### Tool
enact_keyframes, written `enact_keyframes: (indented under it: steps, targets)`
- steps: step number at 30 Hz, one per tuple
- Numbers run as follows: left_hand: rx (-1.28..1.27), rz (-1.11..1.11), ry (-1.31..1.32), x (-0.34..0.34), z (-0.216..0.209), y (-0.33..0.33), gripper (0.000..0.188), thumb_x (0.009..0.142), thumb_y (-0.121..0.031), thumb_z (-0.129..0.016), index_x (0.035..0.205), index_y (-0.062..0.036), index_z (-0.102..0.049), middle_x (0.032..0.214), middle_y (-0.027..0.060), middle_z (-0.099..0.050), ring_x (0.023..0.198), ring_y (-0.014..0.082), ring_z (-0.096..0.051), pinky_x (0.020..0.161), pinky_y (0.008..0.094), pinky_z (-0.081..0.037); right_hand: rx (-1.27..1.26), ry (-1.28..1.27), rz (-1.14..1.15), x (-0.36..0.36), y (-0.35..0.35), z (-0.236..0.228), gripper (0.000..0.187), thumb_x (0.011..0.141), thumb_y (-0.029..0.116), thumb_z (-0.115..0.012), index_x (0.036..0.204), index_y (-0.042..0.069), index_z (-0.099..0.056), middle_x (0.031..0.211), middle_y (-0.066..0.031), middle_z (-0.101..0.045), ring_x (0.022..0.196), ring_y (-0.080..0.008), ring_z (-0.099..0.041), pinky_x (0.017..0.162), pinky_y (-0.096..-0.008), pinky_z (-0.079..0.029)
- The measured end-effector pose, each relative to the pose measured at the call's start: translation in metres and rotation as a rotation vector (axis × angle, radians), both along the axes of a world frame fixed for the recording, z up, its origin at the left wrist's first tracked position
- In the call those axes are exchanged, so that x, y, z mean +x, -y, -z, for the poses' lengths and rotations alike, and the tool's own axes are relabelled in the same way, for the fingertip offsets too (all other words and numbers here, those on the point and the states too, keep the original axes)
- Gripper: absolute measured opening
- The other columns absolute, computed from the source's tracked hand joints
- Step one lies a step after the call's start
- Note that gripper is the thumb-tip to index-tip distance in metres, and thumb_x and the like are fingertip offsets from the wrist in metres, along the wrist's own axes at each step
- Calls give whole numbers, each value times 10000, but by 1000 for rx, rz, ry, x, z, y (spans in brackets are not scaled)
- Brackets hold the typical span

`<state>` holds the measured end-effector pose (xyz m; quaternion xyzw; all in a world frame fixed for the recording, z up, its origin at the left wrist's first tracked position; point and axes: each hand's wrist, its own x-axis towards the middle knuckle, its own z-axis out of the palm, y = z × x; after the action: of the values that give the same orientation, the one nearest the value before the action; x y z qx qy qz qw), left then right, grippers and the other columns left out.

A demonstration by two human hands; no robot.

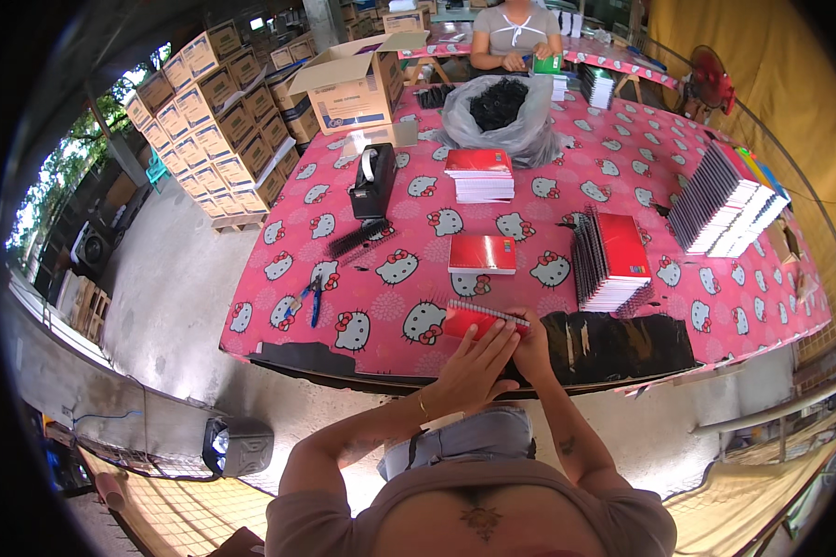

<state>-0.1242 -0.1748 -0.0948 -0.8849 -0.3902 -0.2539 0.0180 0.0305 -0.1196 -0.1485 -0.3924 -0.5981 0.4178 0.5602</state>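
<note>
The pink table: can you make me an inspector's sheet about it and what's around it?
Surface: pink patterned table cover; black patch at near edge.
Job's things: red notebook under the hands; loose notebook; notebook stacks.
Clutter: pliers, black coils, tape dispenser, plastic bag.
Hands: left hand flat on the red notebook; right hand at its right end, grip partly hidden.
Cables: thin blue line, possibly a cable, lower left.
Surroundings: stacked cartons, red fan, person across the table.
</note>
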Motion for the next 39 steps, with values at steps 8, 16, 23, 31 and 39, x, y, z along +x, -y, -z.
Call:
enact_keyframes:
  steps: [8,16,23,31,39]
  targets:
    - [25,-65,139,-18,-11,-42,215,911,-234,-671,1084,-110,-644,962,44,-656,916,247,-636,1145,582,-242,-151,363,-128,14,12,-30,349,875,101,-690,1201,3,-615,842,-142,-656,696,-140,-560,684,-290,-491]
    - [46,-19,181,-7,-14,-48,176,903,-220,-681,1024,-103,-631,902,31,-653,866,239,-650,1129,562,-282,-84,245,-162,25,4,-13,351,879,111,-698,1206,-3,-635,778,-122,-628,654,-121,-506,628,-292,-465]
    - [63,-25,221,-8,-13,-45,172,893,-213,-692,1022,-116,-631,882,32,-649,847,243,-649,1123,550,-299,-134,-20,-227,45,2,-32,237,911,52,-679,1139,-15,-674,896,-73,-709,800,-82,-614,718,-262,-521]
    - [54,-22,197,-8,-21,-44,234,859,-210,-721,1027,-76,-628,871,73,-632,820,269,-638,915,455,-461,38,323,-290,64,-12,-57,133,822,26,-718,942,-17,-678,870,-68,-699,794,-133,-667,714,-280,-543]
    - [-171,-243,155,7,-53,-33,207,906,-141,-659,1079,-31,-634,927,106,-662,784,307,-657,646,373,-534,271,325,243,39,15,-96,328,836,99,-721,1139,27,-617,1046,-136,-614,948,-242,-644,733,-332,-535]
